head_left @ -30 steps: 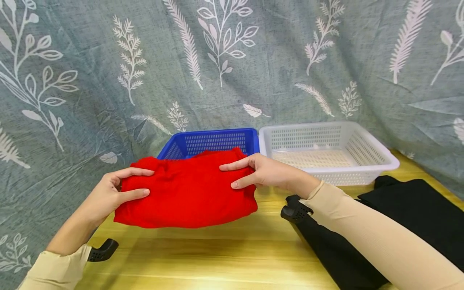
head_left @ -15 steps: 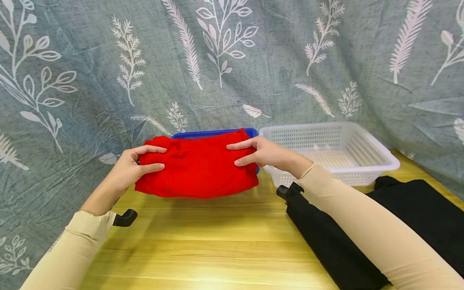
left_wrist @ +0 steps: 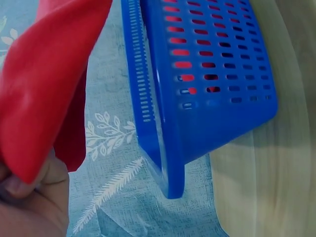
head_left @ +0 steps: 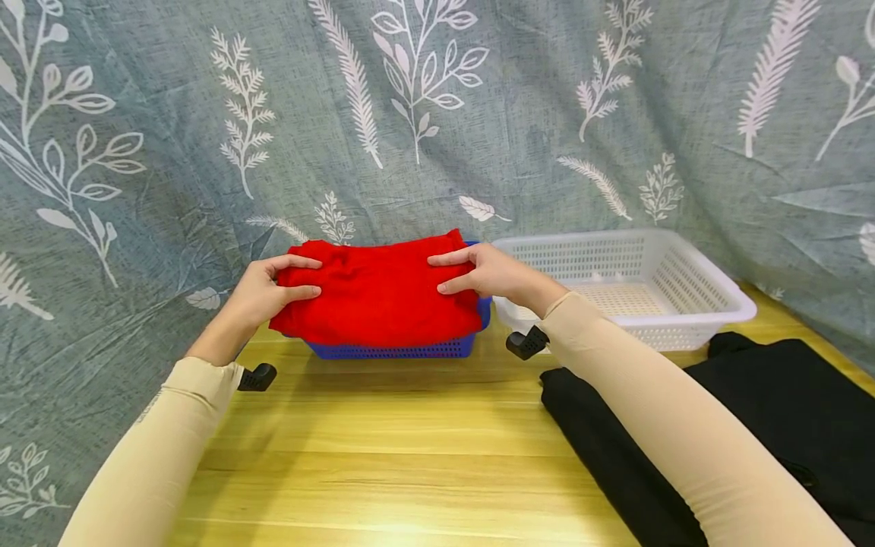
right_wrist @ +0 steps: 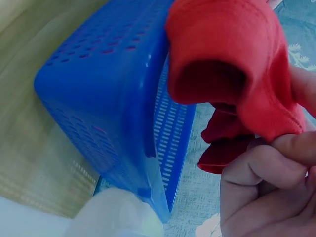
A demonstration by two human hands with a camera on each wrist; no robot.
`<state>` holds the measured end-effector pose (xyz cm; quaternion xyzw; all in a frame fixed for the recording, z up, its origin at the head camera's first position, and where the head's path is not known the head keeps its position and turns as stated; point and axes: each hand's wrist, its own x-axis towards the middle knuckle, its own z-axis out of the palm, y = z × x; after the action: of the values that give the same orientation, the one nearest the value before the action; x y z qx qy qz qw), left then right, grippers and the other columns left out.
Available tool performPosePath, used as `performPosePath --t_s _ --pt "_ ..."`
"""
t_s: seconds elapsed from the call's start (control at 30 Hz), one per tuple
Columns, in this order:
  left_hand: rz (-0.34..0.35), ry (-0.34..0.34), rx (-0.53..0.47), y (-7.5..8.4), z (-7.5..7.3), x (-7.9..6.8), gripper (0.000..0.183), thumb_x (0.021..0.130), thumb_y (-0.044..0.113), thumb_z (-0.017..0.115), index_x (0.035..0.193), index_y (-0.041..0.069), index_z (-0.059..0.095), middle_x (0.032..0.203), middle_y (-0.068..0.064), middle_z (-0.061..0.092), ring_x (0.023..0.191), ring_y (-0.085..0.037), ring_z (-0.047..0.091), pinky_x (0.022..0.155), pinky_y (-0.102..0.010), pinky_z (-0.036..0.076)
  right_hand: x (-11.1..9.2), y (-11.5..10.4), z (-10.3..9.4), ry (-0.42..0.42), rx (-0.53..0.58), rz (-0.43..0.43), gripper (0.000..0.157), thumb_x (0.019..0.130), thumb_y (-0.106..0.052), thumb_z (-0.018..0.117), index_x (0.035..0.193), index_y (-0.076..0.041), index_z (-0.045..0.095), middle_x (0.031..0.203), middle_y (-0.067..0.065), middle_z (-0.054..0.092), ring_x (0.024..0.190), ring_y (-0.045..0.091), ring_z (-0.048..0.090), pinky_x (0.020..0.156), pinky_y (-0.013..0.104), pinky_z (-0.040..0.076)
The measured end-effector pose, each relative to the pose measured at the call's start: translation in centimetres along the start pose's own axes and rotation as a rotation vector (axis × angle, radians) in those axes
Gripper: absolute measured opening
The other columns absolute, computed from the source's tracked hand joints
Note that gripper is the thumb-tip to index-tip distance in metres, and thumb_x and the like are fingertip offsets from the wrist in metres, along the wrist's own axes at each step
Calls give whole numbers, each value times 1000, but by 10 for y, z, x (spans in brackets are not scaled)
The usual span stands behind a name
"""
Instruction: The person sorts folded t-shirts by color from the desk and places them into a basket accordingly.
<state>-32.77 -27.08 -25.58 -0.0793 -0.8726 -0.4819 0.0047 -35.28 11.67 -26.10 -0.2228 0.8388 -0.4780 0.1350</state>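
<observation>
A folded red garment [head_left: 383, 292] is stretched between both hands over the blue basket [head_left: 390, 352], covering most of its opening in the head view. My left hand [head_left: 270, 292] pinches its left end, thumb and a finger on the near face. At the right end, my right hand [head_left: 488, 273] pinches it the same way. From the right wrist, a rounded fold of the garment [right_wrist: 227, 34] hangs beside the basket's rim, with curled fingers gripping its edge. The left wrist view has the cloth [left_wrist: 44, 74] outside the rim and red showing through the basket's slots [left_wrist: 222, 64].
A white basket [head_left: 683, 323] stands right of the blue one, their rims close together. Black folded clothing [head_left: 786, 395] lies on the wooden table [head_left: 383, 456] at the right, partly under the right forearm. A patterned curtain [head_left: 437, 182] hangs behind the baskets.
Both hands have carried the red garment forward, away from the body, from above the table to over the blue basket. The basket's near wall now shows below the cloth.
</observation>
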Motion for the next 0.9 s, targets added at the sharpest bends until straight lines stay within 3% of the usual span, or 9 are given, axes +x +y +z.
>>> performPosePath --t_s 0.3,0.37,0.47,0.57,0.63,0.77,0.87,0.9 --pt "20 53 79 -6 6 20 51 100 21 79 149 17 65 161 -15 51 88 -11 73 77 -22 62 14 2 -2 68 -31 42 60 101 -22 77 157 -27 58 51 -14 31 56 12 17 62 28 31" --pt "30 73 97 -7 8 23 49 100 20 79 147 18 66 162 -14 51 92 -17 73 76 -22 61 17 3 -2 77 -32 43 60 101 -22 77 157 -27 57 54 -15 45 56 12 18 62 27 31" --pt "50 109 136 -9 11 28 47 99 19 79 145 18 68 163 -14 51 106 -28 70 73 -20 58 21 5 -3 103 -23 42 59 100 -21 77 156 -25 59 69 -14 64 56 12 18 62 27 32" --pt "62 142 181 -11 16 32 45 99 19 80 143 17 70 164 -16 50 125 -36 63 76 -20 56 23 8 -3 126 -25 46 58 100 -19 78 155 -24 60 93 -11 71 57 11 21 61 26 32" --pt "72 164 219 -12 18 35 44 99 19 80 141 16 71 163 -17 51 136 -39 57 82 -25 56 25 9 -2 137 -44 55 59 100 -19 78 155 -24 60 102 -3 69 57 11 22 60 26 32" --pt "112 209 272 -13 19 40 41 98 17 80 138 15 72 158 -20 57 146 -42 50 100 -44 55 29 8 2 151 -64 52 61 100 -19 77 157 -25 57 138 10 66 56 12 24 60 26 32" --pt "123 219 298 -14 20 42 40 98 16 79 138 14 73 156 -22 58 148 -44 47 109 -55 51 33 9 5 166 -71 53 62 100 -18 77 158 -24 56 144 13 66 53 12 25 58 25 34" --pt "120 219 314 -14 20 43 40 98 16 79 138 15 73 156 -23 58 148 -45 47 111 -56 50 35 10 6 173 -84 52 61 100 -18 77 157 -24 57 133 15 70 52 12 26 58 25 35"
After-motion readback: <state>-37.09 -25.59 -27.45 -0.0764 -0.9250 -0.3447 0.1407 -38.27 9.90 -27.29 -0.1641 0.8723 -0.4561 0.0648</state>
